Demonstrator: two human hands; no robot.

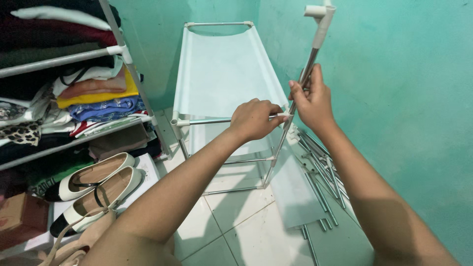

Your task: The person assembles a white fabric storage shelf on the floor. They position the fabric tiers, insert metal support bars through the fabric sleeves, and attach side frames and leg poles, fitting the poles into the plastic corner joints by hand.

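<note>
A bare metal pole (306, 74) with a white plastic connector (320, 17) on top is held tilted at the corner of a half-built shelf rack (221, 74); the rack's white fabric tier is stretched between thin metal rails. The front rail (212, 120) runs level, ending in a white corner joint (284, 115) against the pole.

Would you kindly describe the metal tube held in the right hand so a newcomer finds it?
Against the turquoise wall stands a white fabric shelf frame. At its front right corner, the right hand grips an upright silver metal tube, alone capped by a white plastic connector.

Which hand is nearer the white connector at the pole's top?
Right. The right hand grips the metal pole just below the white connector; the left hand sits lower, at the horizontal bar.
</note>
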